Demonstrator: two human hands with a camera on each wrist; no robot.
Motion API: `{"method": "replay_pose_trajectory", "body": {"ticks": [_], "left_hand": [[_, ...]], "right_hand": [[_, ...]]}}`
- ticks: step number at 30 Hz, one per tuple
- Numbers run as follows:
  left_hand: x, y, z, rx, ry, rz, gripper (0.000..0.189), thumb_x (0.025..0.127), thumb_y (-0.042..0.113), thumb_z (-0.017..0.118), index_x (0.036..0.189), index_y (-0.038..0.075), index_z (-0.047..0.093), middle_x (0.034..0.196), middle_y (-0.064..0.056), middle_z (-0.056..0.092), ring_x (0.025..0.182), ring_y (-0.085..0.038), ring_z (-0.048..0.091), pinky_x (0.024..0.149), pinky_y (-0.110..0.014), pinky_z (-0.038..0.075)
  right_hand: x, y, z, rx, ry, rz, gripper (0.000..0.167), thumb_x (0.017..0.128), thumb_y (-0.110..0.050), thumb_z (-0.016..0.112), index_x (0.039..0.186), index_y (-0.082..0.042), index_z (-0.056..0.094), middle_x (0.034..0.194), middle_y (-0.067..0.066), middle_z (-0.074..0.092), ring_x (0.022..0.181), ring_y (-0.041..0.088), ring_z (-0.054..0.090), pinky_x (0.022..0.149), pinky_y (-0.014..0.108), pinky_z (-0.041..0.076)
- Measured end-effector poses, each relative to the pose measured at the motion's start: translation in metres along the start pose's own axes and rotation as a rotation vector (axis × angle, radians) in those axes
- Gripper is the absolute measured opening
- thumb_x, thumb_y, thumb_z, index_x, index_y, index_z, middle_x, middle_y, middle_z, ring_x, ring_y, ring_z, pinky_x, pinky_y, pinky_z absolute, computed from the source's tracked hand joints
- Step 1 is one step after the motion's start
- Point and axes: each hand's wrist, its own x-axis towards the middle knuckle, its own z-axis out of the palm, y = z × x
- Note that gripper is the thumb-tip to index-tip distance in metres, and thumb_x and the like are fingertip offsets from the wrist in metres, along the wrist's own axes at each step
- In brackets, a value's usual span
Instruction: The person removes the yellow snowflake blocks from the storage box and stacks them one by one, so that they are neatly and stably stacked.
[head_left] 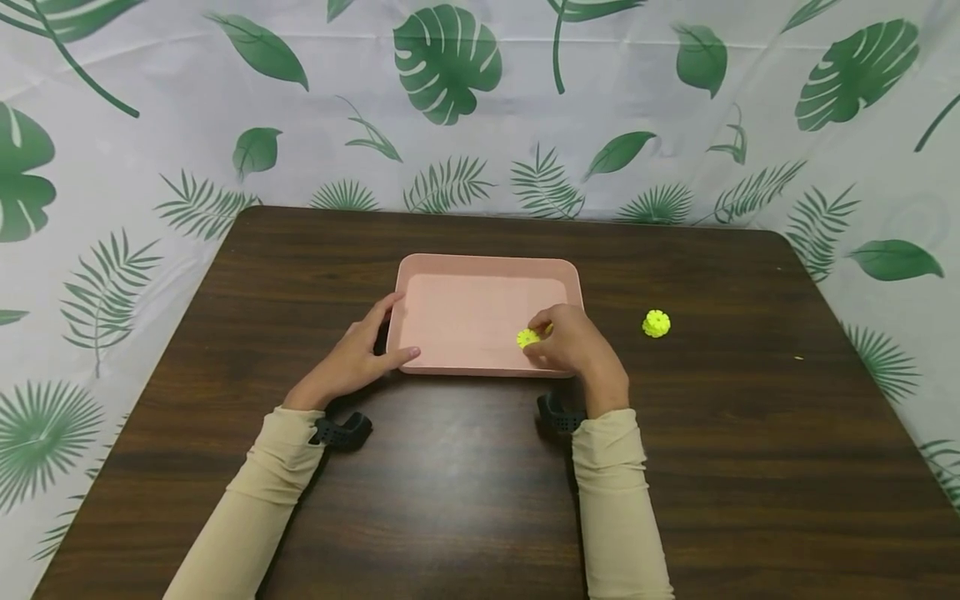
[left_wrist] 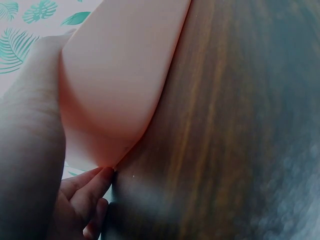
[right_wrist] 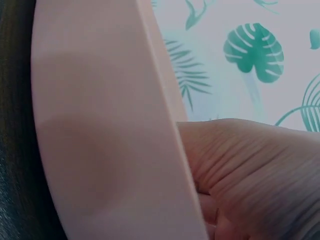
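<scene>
A shallow pink tray (head_left: 480,321) lies on the dark wood table. My left hand (head_left: 358,354) grips its left end, thumb over the front-left corner. In the left wrist view, fingertips (left_wrist: 106,174) touch the tray's lower edge (left_wrist: 120,75). Over the tray's front-right part, my right hand (head_left: 573,337) pinches a small bright yellow flower-shaped piece (head_left: 527,338). A bit of yellow shows between its fingers too. In the right wrist view, the tray's wall (right_wrist: 105,125) hides the fingertips and piece; mainly the wrist side of the right hand (right_wrist: 245,170) is visible.
To the right of the tray, several yellow flower-shaped pieces (head_left: 656,323) sit in a small pile on the table (head_left: 735,433). A tiny pale scrap (head_left: 798,357) lies farther right. A leaf-patterned cloth (head_left: 517,125) hangs behind the table.
</scene>
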Motion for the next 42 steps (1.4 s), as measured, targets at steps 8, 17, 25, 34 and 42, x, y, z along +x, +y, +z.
{"method": "replay_pose_trajectory", "body": {"ticks": [8, 17, 25, 34, 42], "left_hand": [[0.0, 0.0, 0.0, -0.005, -0.003, -0.003, 0.094, 0.097, 0.045, 0.07, 0.167, 0.025, 0.011, 0.168, -0.015, 0.024, 0.152, -0.036, 0.029, 0.116, -0.064, 0.028], [0.0, 0.0, 0.0, -0.004, -0.001, -0.003, 0.093, 0.097, 0.044, 0.07, 0.167, 0.025, 0.011, 0.168, -0.015, 0.024, 0.152, -0.037, 0.028, 0.116, -0.065, 0.028], [0.0, 0.0, 0.0, 0.005, 0.001, 0.005, 0.093, 0.097, 0.045, 0.07, 0.167, 0.026, 0.012, 0.168, -0.015, 0.024, 0.152, -0.038, 0.027, 0.116, -0.065, 0.027], [0.0, -0.002, 0.0, 0.002, 0.001, 0.007, 0.093, 0.097, 0.045, 0.07, 0.167, 0.026, 0.012, 0.169, -0.014, 0.023, 0.152, -0.037, 0.026, 0.116, -0.065, 0.027], [0.002, -0.003, 0.0, -0.013, -0.002, 0.02, 0.093, 0.097, 0.044, 0.07, 0.167, 0.025, 0.012, 0.169, -0.015, 0.024, 0.152, -0.036, 0.028, 0.117, -0.064, 0.028]], "right_hand": [[0.003, 0.001, 0.004, 0.018, 0.006, -0.069, 0.029, 0.088, -0.007, 0.08, 0.115, 0.0, 0.07, 0.109, 0.017, 0.067, 0.098, 0.032, 0.062, 0.09, 0.044, 0.056], [0.007, -0.003, 0.011, 0.008, 0.048, -0.177, 0.035, 0.089, -0.008, 0.08, 0.124, -0.005, 0.075, 0.095, 0.01, 0.067, 0.087, 0.026, 0.061, 0.077, 0.036, 0.054], [0.01, -0.007, 0.018, 0.013, 0.033, -0.207, 0.035, 0.089, -0.008, 0.081, 0.123, -0.002, 0.075, 0.089, 0.008, 0.065, 0.083, 0.024, 0.058, 0.076, 0.034, 0.052], [0.013, -0.004, 0.014, -0.012, 0.122, -0.266, 0.028, 0.09, -0.012, 0.081, 0.115, -0.001, 0.076, 0.09, 0.008, 0.066, 0.08, 0.023, 0.059, 0.072, 0.034, 0.051], [-0.004, 0.011, -0.013, 0.014, 0.32, -0.264, 0.036, 0.09, -0.011, 0.082, 0.121, 0.003, 0.072, 0.103, 0.017, 0.068, 0.086, 0.029, 0.058, 0.073, 0.039, 0.05]]}}
